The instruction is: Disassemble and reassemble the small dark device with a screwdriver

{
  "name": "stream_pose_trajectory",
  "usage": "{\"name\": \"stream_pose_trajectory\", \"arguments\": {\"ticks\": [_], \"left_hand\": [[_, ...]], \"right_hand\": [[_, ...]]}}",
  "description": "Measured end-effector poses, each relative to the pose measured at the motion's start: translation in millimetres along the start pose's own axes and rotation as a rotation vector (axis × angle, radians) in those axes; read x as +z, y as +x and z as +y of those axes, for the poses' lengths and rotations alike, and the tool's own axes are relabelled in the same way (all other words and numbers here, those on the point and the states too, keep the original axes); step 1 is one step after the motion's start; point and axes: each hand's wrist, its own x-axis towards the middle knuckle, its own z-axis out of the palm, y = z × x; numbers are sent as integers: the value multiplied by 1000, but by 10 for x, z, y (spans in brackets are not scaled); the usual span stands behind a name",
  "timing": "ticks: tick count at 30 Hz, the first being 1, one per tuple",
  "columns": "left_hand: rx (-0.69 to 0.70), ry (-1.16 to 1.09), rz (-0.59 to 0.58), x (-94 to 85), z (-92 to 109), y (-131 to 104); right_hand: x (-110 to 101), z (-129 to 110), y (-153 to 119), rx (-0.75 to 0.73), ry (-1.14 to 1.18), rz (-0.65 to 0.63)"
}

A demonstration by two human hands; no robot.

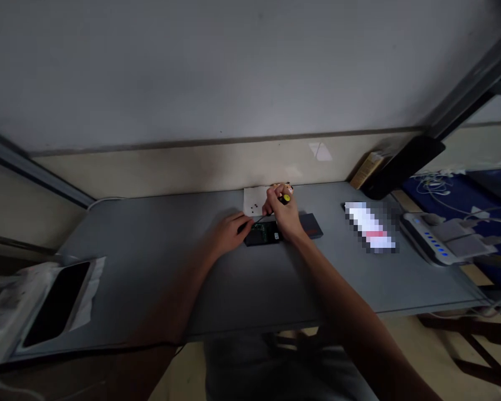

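A small open black case (268, 241) with a green circuit board (259, 227) inside lies on the grey table. My left hand (230, 234) is at the case's left end, its thumb and fingers closed on that edge. In my right hand (286, 217) is a screwdriver (285, 199) with a black and yellow handle. Its thin shaft slants down and left to the circuit board near my left fingertips; the exact contact of the tip is too small to tell. Right of the case, partly behind my right wrist, lies a flat dark grey piece (311, 225).
Several tiny dark screws lie on a white paper (250, 196) behind the case. A lit, blurred-out phone (369, 225) and a power strip (430, 239) sit to the right. At left is a black-screened phone (58, 303). A wall (192, 167) borders the table's back.
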Motion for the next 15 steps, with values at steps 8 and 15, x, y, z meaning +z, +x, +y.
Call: {"name": "stream_pose_trajectory", "arguments": {"ticks": [8,15], "left_hand": [[3,-8,10,15,-31,1],[27,34,-16,-13,-20,1]], "right_hand": [[-13,-45,12,70,101,-32],[-58,43,7,-101,-150,59]]}}
